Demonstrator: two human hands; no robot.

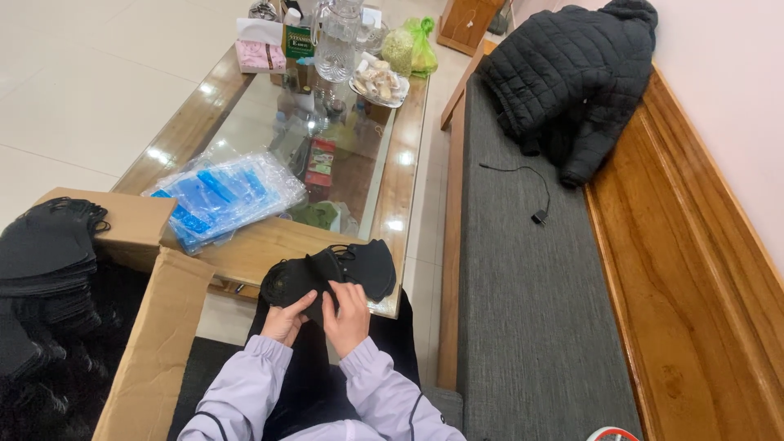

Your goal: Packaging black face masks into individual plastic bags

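lilac sleeves [327, 400] lowest — left hand [286, 321] and right hand [349, 317] both pinch black masks [331, 276] at the table edge [269, 249].

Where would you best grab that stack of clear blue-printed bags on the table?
Probably by the near edge of the stack of clear bags, coming from the seated person's side. It lies flat and slippery on the glass-topped table, overhanging the cardboard box, so fingers could slide under there. Both hands, left hand and right hand, hold black masks.
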